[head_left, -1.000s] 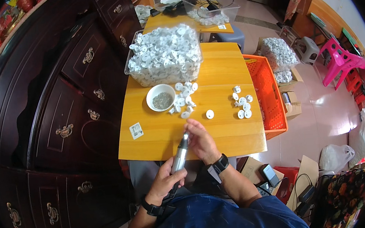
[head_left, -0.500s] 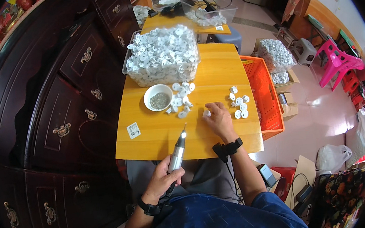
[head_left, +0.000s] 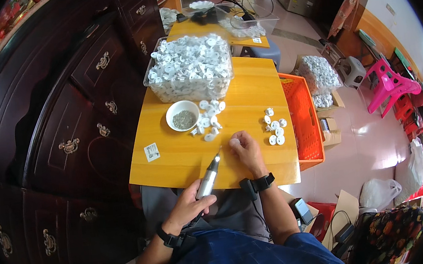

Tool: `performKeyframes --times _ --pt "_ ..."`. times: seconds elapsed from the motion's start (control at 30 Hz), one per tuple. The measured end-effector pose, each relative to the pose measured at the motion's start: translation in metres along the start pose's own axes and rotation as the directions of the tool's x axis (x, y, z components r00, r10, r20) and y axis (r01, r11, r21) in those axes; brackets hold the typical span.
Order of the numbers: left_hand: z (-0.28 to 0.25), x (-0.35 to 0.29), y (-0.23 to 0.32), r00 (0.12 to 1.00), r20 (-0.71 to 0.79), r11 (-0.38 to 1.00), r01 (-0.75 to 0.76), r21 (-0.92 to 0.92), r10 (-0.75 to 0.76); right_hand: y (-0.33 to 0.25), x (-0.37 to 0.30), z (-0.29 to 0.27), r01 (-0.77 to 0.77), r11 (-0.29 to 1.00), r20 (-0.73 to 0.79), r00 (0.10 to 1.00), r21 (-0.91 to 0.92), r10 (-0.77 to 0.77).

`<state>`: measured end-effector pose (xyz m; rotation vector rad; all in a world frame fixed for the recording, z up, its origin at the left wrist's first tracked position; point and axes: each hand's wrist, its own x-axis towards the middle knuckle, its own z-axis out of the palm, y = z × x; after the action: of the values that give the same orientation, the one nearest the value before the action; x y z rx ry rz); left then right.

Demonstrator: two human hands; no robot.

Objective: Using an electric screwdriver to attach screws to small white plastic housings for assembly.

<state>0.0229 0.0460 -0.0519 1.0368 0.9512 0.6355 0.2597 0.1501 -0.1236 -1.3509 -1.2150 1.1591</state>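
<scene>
My left hand (head_left: 191,204) is wrapped round a silver and black electric screwdriver (head_left: 207,182), its thin bit pointing up and away over the table's near half. To the right of the bit, my right hand (head_left: 248,152) pinches a small white round plastic part (head_left: 234,142) just above the tabletop; a small gap separates part and bit. Beyond both hands lies a loose pile of similar white parts (head_left: 207,123). Beside it, a white bowl (head_left: 183,104) holds many tiny metal pieces, probably screws. A smaller group of white parts (head_left: 276,128) lies right of my right hand.
A clear plastic box (head_left: 189,89) heaped with white parts stands at the yellow table's (head_left: 173,162) far left. An orange crate (head_left: 307,122) adjoins the right edge. Dark wooden drawers (head_left: 71,167) stand close on the left. A printed label (head_left: 152,152) lies near the left edge.
My right hand, with the white part, has come nearer and slightly left, closing on the screwdriver's bit. The screwdriver has shifted a little to the right. The whole view has moved slightly.
</scene>
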Motion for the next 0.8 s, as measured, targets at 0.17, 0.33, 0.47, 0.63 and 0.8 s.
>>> performKeyframes --times 0.17,0.33,0.47,0.63,0.8 --pt "0.008 0.015 0.001 1.0 -0.011 0.999 0.029 0.031 -0.029 0.007 -0.002 0.002 -0.01 0.976 -0.024 1.0 0.219 0.015" --pt "0.013 0.031 -0.001 1.0 0.013 0.999 0.019 0.034 -0.019 0.014 0.002 0.0 -0.044 0.943 0.009 0.999 0.33 0.044" --pt "0.011 0.038 -0.006 0.998 0.008 0.996 0.06 0.064 -0.06 0.014 0.001 0.004 -0.016 0.954 -0.022 0.999 0.3 0.024" --pt "0.016 0.044 -0.005 0.999 -0.002 0.997 0.054 0.053 -0.054 0.014 0.0 0.004 0.016 0.962 -0.062 0.998 0.274 0.001" --pt "0.011 0.048 -0.012 0.999 0.009 0.995 0.052 0.081 -0.053 0.01 -0.001 0.006 0.03 0.964 -0.071 0.997 0.263 -0.012"
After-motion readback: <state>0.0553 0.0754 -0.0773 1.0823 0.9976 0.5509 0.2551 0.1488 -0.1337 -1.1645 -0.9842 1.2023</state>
